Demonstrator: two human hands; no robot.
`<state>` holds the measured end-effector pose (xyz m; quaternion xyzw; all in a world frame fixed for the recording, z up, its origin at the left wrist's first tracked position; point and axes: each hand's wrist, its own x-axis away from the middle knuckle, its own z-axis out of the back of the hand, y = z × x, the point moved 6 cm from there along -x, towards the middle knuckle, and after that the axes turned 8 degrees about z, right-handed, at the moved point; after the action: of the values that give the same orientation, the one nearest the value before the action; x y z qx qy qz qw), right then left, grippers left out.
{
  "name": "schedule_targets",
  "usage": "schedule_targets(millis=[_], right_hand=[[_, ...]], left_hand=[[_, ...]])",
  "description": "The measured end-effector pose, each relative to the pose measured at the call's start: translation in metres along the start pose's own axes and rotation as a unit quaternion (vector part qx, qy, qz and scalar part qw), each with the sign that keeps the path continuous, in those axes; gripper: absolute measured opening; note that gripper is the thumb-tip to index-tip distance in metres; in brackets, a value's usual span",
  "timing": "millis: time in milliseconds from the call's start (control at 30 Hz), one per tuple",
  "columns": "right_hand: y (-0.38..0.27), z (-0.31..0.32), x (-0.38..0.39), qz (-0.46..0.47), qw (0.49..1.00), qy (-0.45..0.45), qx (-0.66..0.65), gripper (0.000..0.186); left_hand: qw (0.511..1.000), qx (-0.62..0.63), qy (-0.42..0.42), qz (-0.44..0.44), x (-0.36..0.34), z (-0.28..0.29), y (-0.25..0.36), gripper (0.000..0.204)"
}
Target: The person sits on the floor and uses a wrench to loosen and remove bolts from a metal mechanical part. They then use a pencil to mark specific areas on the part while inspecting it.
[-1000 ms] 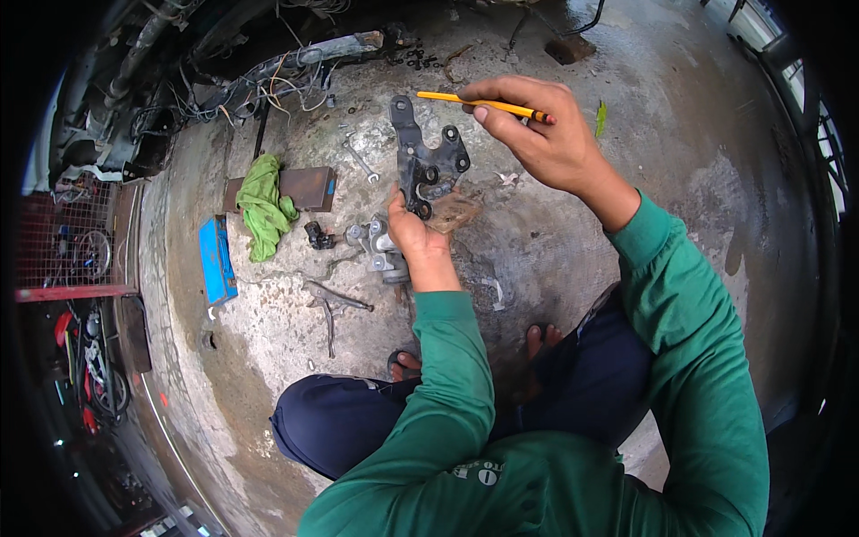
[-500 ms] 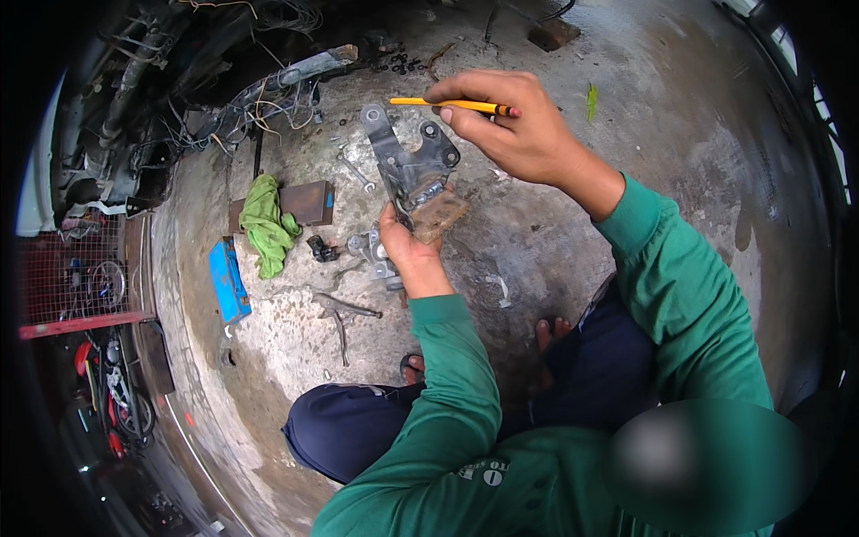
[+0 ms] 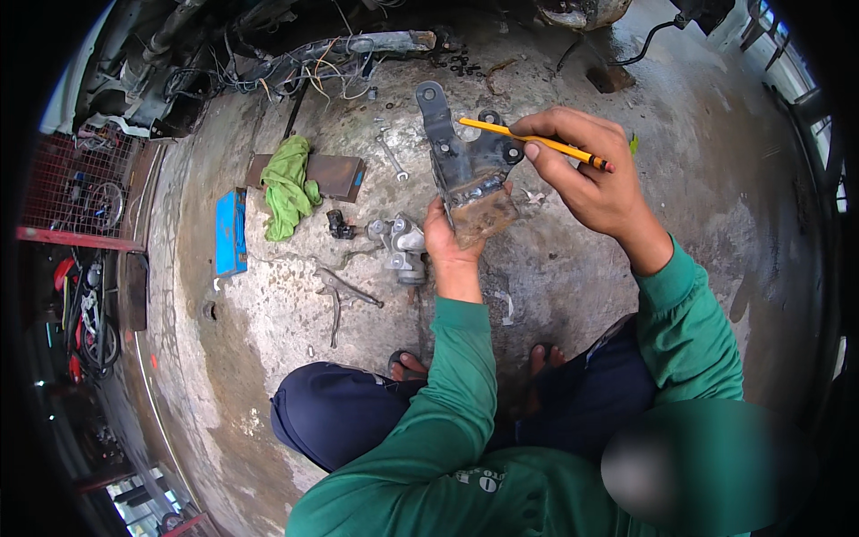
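Observation:
My left hand [image 3: 455, 240] is wrapped round the lower end of a dark metal bracket [image 3: 474, 159], which has round holes, a shiny weld seam and a rusty lower plate. Most of the fingers behind it are hidden. Between thumb and fingers, my right hand [image 3: 586, 166] pinches a yellow pencil [image 3: 546, 141] with a red eraser end. Its tip lies over the upper part of the bracket; whether it touches, I cannot tell. On the floor just left of my left hand sits a grey metal part with cylindrical housings [image 3: 400, 243].
Left on the concrete floor lie locking pliers [image 3: 344, 295], a wrench [image 3: 392, 159], a green cloth [image 3: 288, 188] over a metal bar [image 3: 340, 177], a blue box [image 3: 230, 233] and a small black fitting [image 3: 340, 225]. A beam with loose wires [image 3: 358, 49] lies farther off.
The bracket has tilted so its broad face and weld show more fully. The pencil now slants down to the right, with my right hand lower beside the bracket. The whole view has shifted.

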<state>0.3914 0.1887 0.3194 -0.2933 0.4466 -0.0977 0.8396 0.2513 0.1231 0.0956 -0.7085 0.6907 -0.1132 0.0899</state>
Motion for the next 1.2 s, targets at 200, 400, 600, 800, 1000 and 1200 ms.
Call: schedule_targets(millis=[200,400,600,800,1000,1200], right_hand=[[-0.015,0.004,-0.006,0.043,0.998,0.02,0.04,0.021],[0.01,-0.02,0.003,-0.153,0.982,-0.094,0.053,0.037],[0.074,-0.071,0.051,-0.317,0.933,-0.16,-0.064,0.031],[0.076,-0.074,0.06,-0.378,0.91,-0.126,-0.109,0.035],[0.078,-0.072,0.063,-0.385,0.908,-0.128,-0.106,0.037],[0.074,-0.055,0.041,-0.319,0.933,-0.157,0.048,0.054]], left_hand=[[0.981,-0.135,0.125,-0.059,-0.005,0.004,0.002,0.061],[0.895,-0.349,0.142,-0.239,0.003,-0.007,0.015,0.053],[0.853,-0.439,0.098,-0.265,0.004,-0.03,-0.007,0.056],[0.841,-0.461,0.09,-0.27,0.006,-0.041,-0.016,0.056],[0.84,-0.469,0.107,-0.251,0.005,-0.041,-0.02,0.054],[0.871,-0.421,0.132,-0.217,-0.001,-0.015,-0.014,0.052]])
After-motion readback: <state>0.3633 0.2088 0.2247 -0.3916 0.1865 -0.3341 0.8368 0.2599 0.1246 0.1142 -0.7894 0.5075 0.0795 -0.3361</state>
